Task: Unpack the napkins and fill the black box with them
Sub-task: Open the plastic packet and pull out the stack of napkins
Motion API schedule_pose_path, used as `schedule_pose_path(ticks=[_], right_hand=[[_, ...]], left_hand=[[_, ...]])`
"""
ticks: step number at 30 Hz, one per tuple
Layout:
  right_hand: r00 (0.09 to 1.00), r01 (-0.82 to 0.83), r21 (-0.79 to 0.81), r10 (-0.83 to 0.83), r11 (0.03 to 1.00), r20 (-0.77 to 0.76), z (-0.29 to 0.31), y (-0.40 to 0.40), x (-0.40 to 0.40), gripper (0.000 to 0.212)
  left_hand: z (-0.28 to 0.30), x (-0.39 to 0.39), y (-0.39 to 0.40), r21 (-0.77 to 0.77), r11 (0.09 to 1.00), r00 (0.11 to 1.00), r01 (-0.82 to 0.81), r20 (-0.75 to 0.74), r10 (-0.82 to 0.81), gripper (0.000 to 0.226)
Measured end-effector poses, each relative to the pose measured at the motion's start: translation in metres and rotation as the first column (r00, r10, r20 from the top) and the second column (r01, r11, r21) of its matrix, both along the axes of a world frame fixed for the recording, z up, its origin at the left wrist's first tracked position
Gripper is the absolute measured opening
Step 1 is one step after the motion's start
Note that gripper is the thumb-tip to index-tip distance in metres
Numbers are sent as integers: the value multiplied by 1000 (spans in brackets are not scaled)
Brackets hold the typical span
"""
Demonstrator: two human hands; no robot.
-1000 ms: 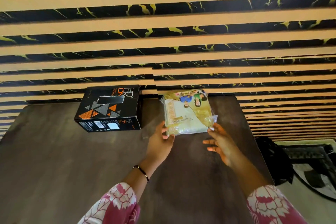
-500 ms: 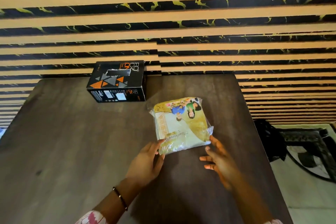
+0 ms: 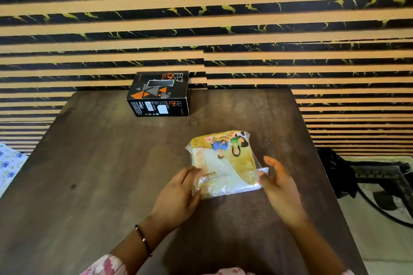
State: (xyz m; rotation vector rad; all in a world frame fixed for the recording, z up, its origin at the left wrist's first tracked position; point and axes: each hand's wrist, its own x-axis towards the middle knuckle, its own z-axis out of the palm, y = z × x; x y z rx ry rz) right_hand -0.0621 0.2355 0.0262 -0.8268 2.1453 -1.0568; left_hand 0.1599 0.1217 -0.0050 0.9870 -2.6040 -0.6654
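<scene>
Your left hand [image 3: 176,198] grips the near-left corner of the sealed clear-plastic napkin pack with yellow print [image 3: 223,163], fingers [image 3: 190,173] curled over its edge, the thumb partly hidden beneath. Your right hand [image 3: 280,187] is open, its fingers spread just beside the pack's crinkled right edge; contact is unclear. Beyond your fingers, well apart on the dark wooden tabletop [image 3: 100,174], stands the black cardboard box with orange triangles [image 3: 159,94], its print too blurred to read.
</scene>
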Motion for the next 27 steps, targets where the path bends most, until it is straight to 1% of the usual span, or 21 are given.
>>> schedule_pose_path(ticks=[2, 4, 6, 9, 12, 14, 17, 20, 22, 25, 27], right_hand=[[990, -137, 52, 139, 989, -33, 0, -17, 8, 44], [958, -258, 186, 276, 948, -77, -7, -33, 15, 45], [914, -305, 326, 371, 895, -163, -16, -46, 18, 46], [900, -254, 394, 365, 884, -239, -17, -57, 17, 36], [866, -251, 457, 409, 853, -289, -12, -62, 15, 32], [858, -238, 485, 416, 841, -300, -10, -65, 14, 28], [882, -187, 499, 368, 846, -294, -12, -68, 13, 28], [926, -136, 508, 291, 850, -239, -19, -71, 15, 35], [936, -122, 528, 274, 841, -220, -23, -73, 19, 31], [943, -125, 455, 247, 882, -221, -23, -68, 22, 15], [953, -155, 350, 233, 924, -194, -22, -62, 21, 15]], left_hand=[[2, -22, -9, -24, 999, 997, 44, 69, -42, 67], [-1, -44, -17, -49, 994, 982, 98, 167, -88, 79], [-8, -61, -22, -30, 993, 958, 114, 267, -102, 87], [-23, -68, -21, 14, 996, 940, 92, 330, -91, 91], [-30, -66, -17, 33, 997, 945, 77, 318, -83, 89], [-31, -64, -15, 45, 997, 952, 67, 296, -77, 88], [-32, -62, -10, 66, 997, 962, 33, 268, -50, 88], [-33, -63, -5, 70, 998, 962, 7, 271, -26, 88], [-30, -63, -4, 79, 997, 959, -3, 282, -19, 88], [-28, -63, -3, 103, 995, 957, -16, 290, -15, 89], [-28, -63, -3, 116, 993, 960, -15, 281, -18, 89]])
